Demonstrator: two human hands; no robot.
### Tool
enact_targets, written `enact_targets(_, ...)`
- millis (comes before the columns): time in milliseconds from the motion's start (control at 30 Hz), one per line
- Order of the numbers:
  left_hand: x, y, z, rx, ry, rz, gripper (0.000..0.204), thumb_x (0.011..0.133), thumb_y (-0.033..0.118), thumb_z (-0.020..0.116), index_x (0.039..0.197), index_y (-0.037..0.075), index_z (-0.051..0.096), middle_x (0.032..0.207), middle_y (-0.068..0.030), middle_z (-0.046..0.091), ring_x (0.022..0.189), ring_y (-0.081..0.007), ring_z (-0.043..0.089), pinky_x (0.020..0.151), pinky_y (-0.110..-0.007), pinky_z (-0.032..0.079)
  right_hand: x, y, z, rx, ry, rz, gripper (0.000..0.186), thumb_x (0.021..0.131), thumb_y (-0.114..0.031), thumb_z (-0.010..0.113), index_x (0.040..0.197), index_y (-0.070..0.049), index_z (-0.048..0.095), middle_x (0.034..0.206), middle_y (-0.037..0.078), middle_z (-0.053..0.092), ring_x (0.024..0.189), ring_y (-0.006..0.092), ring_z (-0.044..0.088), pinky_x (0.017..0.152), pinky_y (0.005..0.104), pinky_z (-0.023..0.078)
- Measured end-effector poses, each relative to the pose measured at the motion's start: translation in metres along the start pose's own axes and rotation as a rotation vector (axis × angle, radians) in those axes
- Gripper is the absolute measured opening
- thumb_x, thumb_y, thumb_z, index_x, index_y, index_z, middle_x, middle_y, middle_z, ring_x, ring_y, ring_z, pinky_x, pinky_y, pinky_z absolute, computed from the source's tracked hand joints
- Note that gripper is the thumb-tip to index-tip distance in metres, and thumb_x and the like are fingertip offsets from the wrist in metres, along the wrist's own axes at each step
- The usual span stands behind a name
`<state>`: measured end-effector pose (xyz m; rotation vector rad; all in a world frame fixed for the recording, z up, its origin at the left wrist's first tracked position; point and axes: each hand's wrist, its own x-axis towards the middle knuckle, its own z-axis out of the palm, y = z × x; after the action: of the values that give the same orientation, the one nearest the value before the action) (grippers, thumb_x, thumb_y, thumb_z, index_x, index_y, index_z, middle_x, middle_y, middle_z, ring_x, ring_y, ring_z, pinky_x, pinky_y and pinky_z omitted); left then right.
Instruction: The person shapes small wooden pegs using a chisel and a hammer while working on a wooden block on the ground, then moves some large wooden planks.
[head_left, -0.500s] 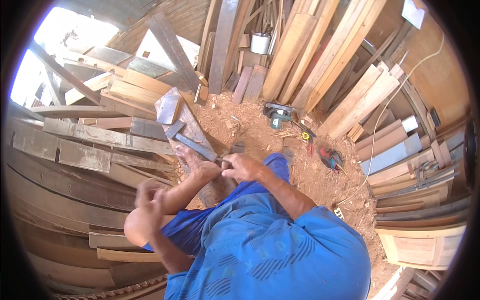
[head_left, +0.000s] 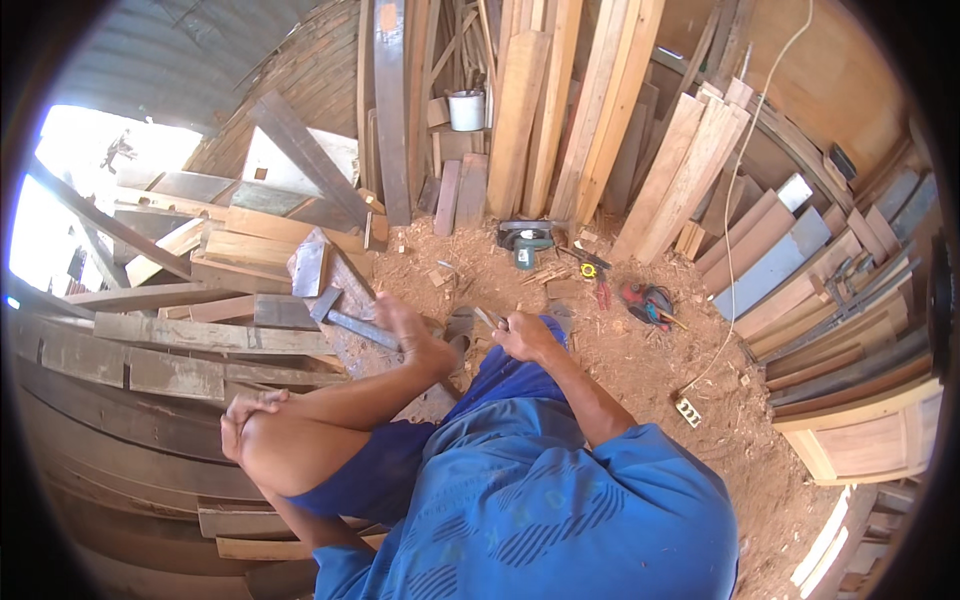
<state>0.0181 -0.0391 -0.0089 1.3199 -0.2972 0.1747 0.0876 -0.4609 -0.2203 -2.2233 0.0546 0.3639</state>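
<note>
My left hand rests over my bent left knee, its fingers draped across the top, with nothing in it. In front of my right thigh, my right hand is closed round a thin, narrow tool whose tip points up and left; its exact kind is too small to make out. A grey hammer-shaped tool lies on a worn plank, its far end beside my bare left foot. Near its head stands a wooden block with a grey face.
Sawdust and shavings cover the ground. Ahead lie a green power tool, a yellow tape measure, red-handled pliers and a red-and-black item. A white power strip trails a cord. Boards crowd the left; planks lean ahead.
My left hand has come down onto my knee. My right hand has moved right, away from my foot, with the thin tool in it. The view has shifted.
</note>
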Motion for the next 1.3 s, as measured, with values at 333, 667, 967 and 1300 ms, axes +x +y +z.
enact_targets(333, 0.121, -0.129, 0.094, 0.717, -0.276, -0.16, 0.043, 0.098, 0.015, 0.051, 0.139, 0.001, 0.047, 0.135, -0.0158, 0.055, 0.127, -0.027, 0.049, 0.11, -0.037, 0.035, -0.022, 0.043, -0.016, -0.01, 0.159, 0.212, 0.034, 0.083, -0.031, 0.063, 0.089, 0.002, 0.067, 0.089, 0.027, 0.068, 0.087, 0.0423, 0.067, 0.078, 0.0496, 0.051)
enact_targets(667, 0.095, -0.281, 0.182, 1.5, -0.831, -0.303, 0.081, 0.078, 0.039, 0.074, 0.146, 0.014, 0.039, 0.152, -0.0382, 0.018, 0.135, -0.058, 0.027, 0.111, -0.059, 0.03, -0.004, 0.204, -0.023, 0.195, 0.336, 0.755, 0.042, 0.086, -0.036, 0.061, 0.099, 0.003, 0.07, 0.095, 0.028, 0.069, 0.092, 0.0396, 0.069, 0.082, 0.0463, 0.053)
enact_targets(967, 0.118, -0.405, 0.19, 1.597, -0.914, -0.554, 0.063, 0.079, 0.041, 0.07, 0.132, 0.012, 0.052, 0.148, -0.0377, 0.025, 0.126, -0.0527, 0.038, 0.104, -0.058, 0.036, 0.05, 0.38, -0.158, -0.067, 0.862, 0.952, 0.042, 0.091, -0.038, 0.057, 0.092, 0.003, 0.068, 0.085, 0.03, 0.066, 0.085, 0.0443, 0.068, 0.067, 0.0487, 0.053)
enact_targets(1300, 0.153, -0.509, 0.224, 1.521, -1.148, -0.849, 0.048, 0.082, 0.039, 0.066, 0.117, 0.008, 0.055, 0.143, -0.0361, 0.034, 0.116, -0.0545, 0.046, 0.099, -0.059, 0.04, 0.082, 0.346, -0.14, 0.013, 0.423, 1.071, 0.034, 0.094, -0.03, 0.053, 0.105, 0.0, 0.064, 0.095, 0.029, 0.067, 0.089, 0.0461, 0.065, 0.078, 0.0502, 0.052)
